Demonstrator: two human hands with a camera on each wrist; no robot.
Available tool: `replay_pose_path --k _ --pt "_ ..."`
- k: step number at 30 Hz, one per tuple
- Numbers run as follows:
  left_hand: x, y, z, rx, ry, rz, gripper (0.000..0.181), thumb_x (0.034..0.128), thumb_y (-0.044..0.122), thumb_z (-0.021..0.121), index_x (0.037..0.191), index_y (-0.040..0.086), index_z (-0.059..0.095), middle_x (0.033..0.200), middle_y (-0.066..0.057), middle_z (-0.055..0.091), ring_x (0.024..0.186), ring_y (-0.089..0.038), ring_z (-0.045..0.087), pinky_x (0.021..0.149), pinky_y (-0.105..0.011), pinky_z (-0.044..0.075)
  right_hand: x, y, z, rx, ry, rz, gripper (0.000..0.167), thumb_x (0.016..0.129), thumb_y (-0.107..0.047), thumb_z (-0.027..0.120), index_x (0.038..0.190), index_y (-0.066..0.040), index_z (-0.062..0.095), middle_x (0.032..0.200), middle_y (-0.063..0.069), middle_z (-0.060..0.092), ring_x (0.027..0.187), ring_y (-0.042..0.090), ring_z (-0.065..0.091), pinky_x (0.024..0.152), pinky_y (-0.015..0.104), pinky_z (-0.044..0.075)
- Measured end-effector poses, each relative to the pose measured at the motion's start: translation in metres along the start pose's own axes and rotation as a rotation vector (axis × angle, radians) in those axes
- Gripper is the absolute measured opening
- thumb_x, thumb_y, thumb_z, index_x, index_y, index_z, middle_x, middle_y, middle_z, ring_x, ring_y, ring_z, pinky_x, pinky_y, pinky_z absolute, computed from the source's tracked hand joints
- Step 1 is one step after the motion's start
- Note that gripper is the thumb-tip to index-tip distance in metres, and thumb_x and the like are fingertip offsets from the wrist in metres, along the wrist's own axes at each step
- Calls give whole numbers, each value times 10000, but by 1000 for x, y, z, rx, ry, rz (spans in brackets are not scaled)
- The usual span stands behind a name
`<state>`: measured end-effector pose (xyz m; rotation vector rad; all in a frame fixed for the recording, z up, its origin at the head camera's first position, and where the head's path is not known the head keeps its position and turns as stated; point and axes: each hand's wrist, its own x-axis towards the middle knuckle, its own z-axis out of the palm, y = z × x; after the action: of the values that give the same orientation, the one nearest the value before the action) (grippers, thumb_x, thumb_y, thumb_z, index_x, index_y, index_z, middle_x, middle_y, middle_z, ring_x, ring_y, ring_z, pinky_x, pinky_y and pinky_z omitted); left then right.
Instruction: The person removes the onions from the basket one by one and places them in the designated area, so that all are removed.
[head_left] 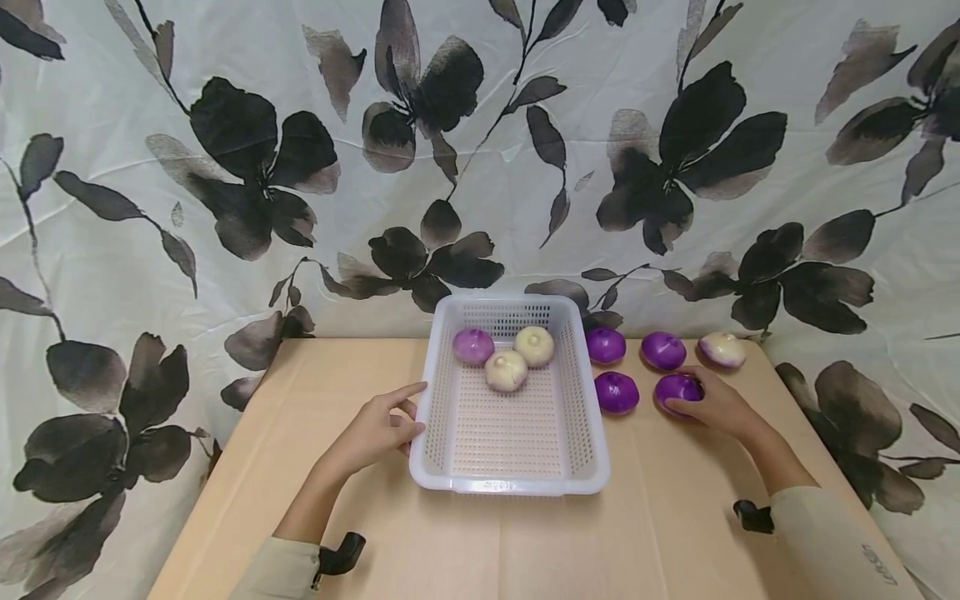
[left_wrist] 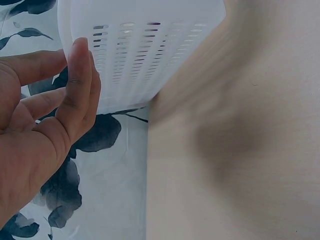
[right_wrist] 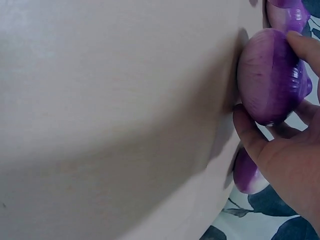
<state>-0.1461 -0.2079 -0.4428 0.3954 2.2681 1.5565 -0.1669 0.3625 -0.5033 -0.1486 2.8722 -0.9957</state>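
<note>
A white plastic basket (head_left: pixel 517 484) stands on the table. My left hand (head_left: pixel 375 429) rests against its left rim, the fingertips touching the edge and outer wall in the left wrist view. Inside the basket lie one purple onion (head_left: pixel 473 346) and two pale onions (head_left: pixel 506 370) (head_left: pixel 534 346). To the right, my right hand (head_left: pixel 720 404) grips a purple onion (head_left: pixel 675 389) between thumb and fingers. In the right wrist view, that onion (right_wrist: pixel 265 77) shows a paler side, and a purple and white onion (right_wrist: pixel 246 172) sits behind the hand.
Near the basket's right side lie two purple onions (head_left: pixel 605 345) (head_left: pixel 617 392). Another purple onion (head_left: pixel 663 350) and a white and purple one (head_left: pixel 722 350) lie by the table's back edge. A floral cloth (head_left: pixel 540 208) hangs behind the wooden table (head_left: pixel 540 550).
</note>
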Motion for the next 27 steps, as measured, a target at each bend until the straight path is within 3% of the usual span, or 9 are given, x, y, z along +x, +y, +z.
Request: replay_pose_path --k 10,20,27 --pt "1 -3 0 7 -1 0 658 953 -1 646 1561 -9 394 1103 -224 555 778 -209 708 638 -376 657 -4 2 4 21 -26 21 822 984 -353 697 1514 137 302 1465 422 394 1336 600 420 1099 737 379" --pt "1 -4 1 15 3 -6 657 950 -7 642 1560 0 400 1098 -215 556 764 -192 710 670 -482 658 -5 5 4 42 -49 35 898 975 -374 707 1534 153 241 1480 428 353 1327 606 407 1085 755 382" --pt "1 -1 0 20 7 -16 659 949 -5 652 1560 4 404 1102 -212 557 767 -216 699 651 -448 655 -3 6 4 50 -57 39 898 978 -374 704 1532 155 235 1484 424 349 1327 600 416 1088 750 390"
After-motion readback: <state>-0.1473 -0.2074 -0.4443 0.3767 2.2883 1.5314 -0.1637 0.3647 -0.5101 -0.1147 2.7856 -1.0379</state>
